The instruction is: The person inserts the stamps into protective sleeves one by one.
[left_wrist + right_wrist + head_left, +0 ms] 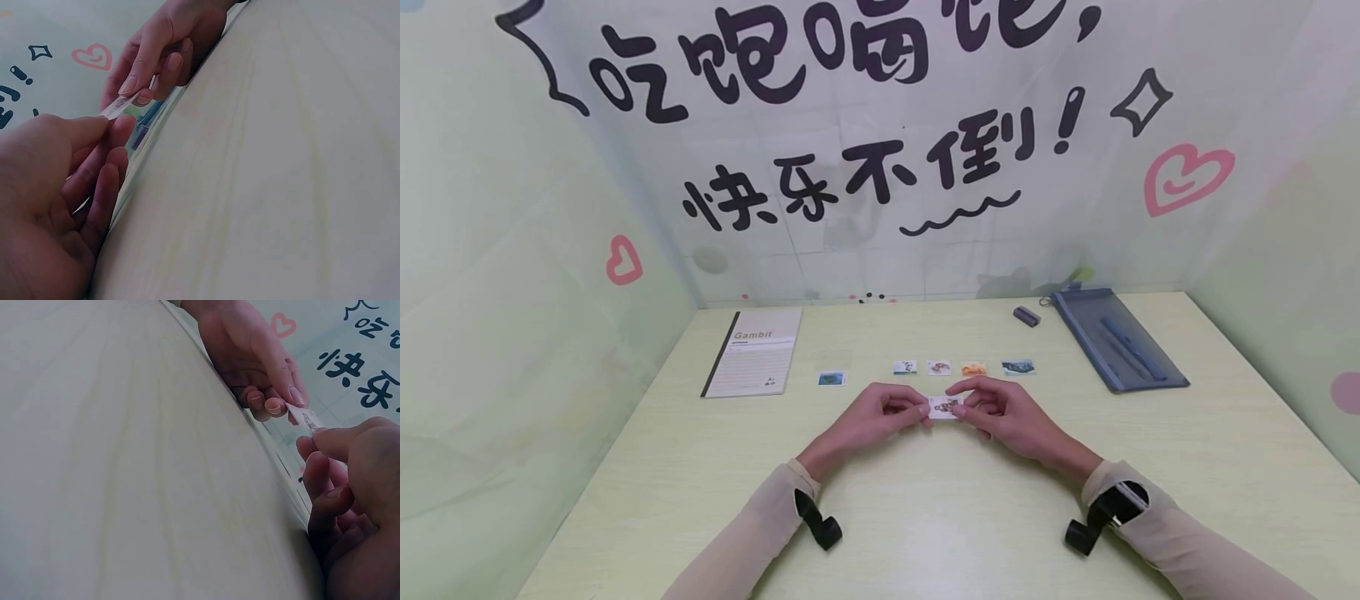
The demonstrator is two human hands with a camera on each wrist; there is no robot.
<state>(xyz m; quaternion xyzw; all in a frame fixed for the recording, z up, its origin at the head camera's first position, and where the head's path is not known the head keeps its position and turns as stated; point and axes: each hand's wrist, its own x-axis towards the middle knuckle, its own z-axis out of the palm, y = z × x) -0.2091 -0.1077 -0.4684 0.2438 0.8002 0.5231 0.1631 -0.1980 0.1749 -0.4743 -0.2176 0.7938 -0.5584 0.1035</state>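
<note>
Both hands meet over the middle of the table around a small white stamp [944, 407] with a printed figure on it. My left hand [883, 412] pinches its left end between thumb and forefinger. Its right end is pinched by my right hand [1003, 414], whose thumb covers part of the picture. In the left wrist view the stamp [117, 107] appears nearly edge-on, stretched between the two hands. The right wrist view shows the printed side of the stamp [306, 419].
Behind the hands lie several picture stamps in a row, among them an orange one [974, 368] and a blue one [1018, 367]. A blue-green stamp [832, 379] is farther left, near a notebook [754, 352]. At the back right are a dark eraser-sized block [1026, 317] and a blue zip pouch [1086, 333].
</note>
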